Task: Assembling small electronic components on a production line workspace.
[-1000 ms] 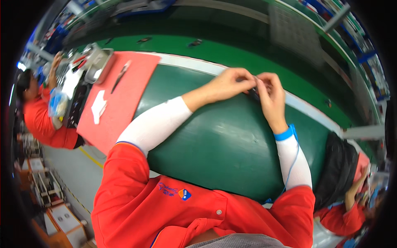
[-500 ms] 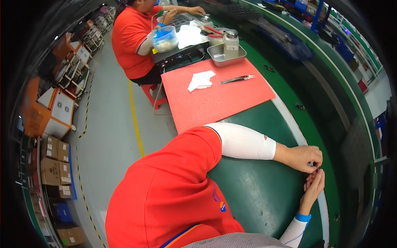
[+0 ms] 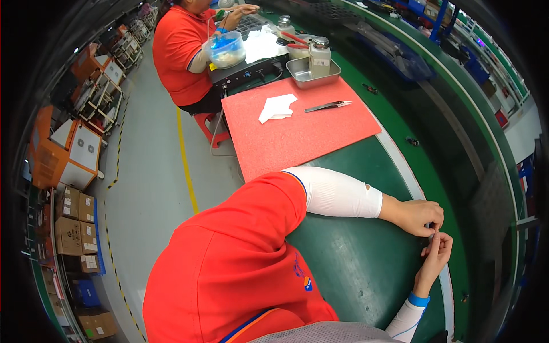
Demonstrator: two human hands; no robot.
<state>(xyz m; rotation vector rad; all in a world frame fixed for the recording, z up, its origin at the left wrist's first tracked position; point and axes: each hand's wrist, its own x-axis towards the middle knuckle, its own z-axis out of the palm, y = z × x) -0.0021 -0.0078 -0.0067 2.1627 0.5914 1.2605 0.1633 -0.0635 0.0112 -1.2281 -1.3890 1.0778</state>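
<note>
I have a small dark part (image 3: 429,225) right at the fingers, mostly hidden, so its shape is unclear to me. The bare left hand (image 3: 421,217) has its fingers curled into a narrow pinch on it. The bare right hand (image 3: 434,255) comes up from below, fingers close together and tips just beside the left ones; whether they grip the part too, I cannot tell.

Below and left of the fingers I see the dark green, smooth counter (image 3: 350,263). Its pale edging strip (image 3: 402,166) passes close by them, and beyond it runs a bright green strip (image 3: 394,117) with a small dark piece (image 3: 412,141) on it, above the fingers.

Well up and left of the fingers lies a flat, pinkish-red mat (image 3: 297,143). On it I can make out slim dark tweezers with pale tips (image 3: 328,106), a folded white sheet (image 3: 278,108) and a rectangular grey metal tray (image 3: 317,85) holding a clear bottle with a metal cap (image 3: 319,62).

Farthest from the fingers, at upper left, a co-worker in a red shirt (image 3: 180,57) sits near a round, clear-and-blue plastic tub (image 3: 226,56).
</note>
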